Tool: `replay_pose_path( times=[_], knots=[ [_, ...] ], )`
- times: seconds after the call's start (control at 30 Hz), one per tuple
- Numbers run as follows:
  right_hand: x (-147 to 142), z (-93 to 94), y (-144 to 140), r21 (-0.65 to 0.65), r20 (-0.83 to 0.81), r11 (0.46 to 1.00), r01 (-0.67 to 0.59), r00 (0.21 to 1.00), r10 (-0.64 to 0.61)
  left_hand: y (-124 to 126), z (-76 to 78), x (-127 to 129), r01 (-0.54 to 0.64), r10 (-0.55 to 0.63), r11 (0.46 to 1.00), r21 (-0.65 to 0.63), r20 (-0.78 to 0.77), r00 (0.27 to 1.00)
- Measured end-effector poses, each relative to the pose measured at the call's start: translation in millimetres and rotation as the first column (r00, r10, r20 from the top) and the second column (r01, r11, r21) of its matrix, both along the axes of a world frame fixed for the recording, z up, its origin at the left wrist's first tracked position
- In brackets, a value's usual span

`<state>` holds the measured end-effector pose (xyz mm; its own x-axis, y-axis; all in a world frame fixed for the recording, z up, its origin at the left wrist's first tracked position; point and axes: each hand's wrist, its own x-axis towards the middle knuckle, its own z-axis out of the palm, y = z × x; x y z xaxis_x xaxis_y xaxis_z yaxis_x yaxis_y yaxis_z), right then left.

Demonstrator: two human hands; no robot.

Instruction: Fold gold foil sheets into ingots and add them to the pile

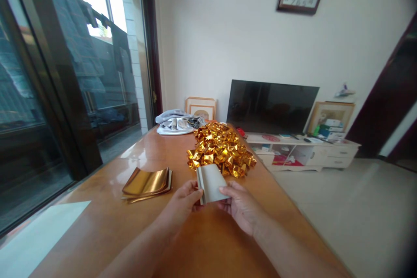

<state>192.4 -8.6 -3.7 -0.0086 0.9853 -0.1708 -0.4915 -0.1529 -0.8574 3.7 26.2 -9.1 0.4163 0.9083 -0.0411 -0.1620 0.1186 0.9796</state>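
Both my hands hold one sheet of paper [211, 181] above the wooden table [107, 221]; its pale grey back faces me and its left edge is folded over. My left hand [183, 202] pinches the sheet's lower left edge. My right hand [240, 206] grips its lower right corner with thumb on top. Just beyond the sheet lies a heap of folded gold foil pieces [220, 149]. To the left of my hands rests a curled stack of flat gold foil sheets [147, 183].
A bundle of grey-white cloth [176, 122] lies at the table's far end, with picture frames [201, 107] behind it. A dark television [271, 106] stands on a low white cabinet [309, 152] to the right. A glass sliding door [65, 87] runs along the left. Tiled floor lies on the right.
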Motion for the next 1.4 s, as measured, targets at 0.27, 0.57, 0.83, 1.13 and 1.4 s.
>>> replay_pose_path(
  times=[0.27,0.57,0.83,1.13,1.4],
  knots=[
    [12,5.7,10,-0.087,-0.051,0.996,0.015,0.999,-0.02,3,1.2,-8,-0.006,0.007,1.0,0.021,-0.06,0.998],
    [24,8.5,4,0.02,0.34,0.992,-0.123,0.934,0.109,0,12.2,-17,0.047,0.114,0.953,0.298,-0.501,0.858],
    [17,9.4,-9,-0.159,0.756,0.935,-0.316,0.571,0.321,-1,22.1,-24,0.275,0.455,0.735,0.62,-0.752,0.477],
    [29,-7.2,1,-0.003,0.832,0.964,-0.264,0.534,0.149,-4,28.8,-23,0.433,0.447,0.667,0.606,-0.791,0.418],
    [28,-0.4,-8,-0.035,0.959,0.92,-0.39,0.244,0.14,-10,33.6,-18,0.472,0.476,0.613,0.634,-0.773,0.42]
  ],
)
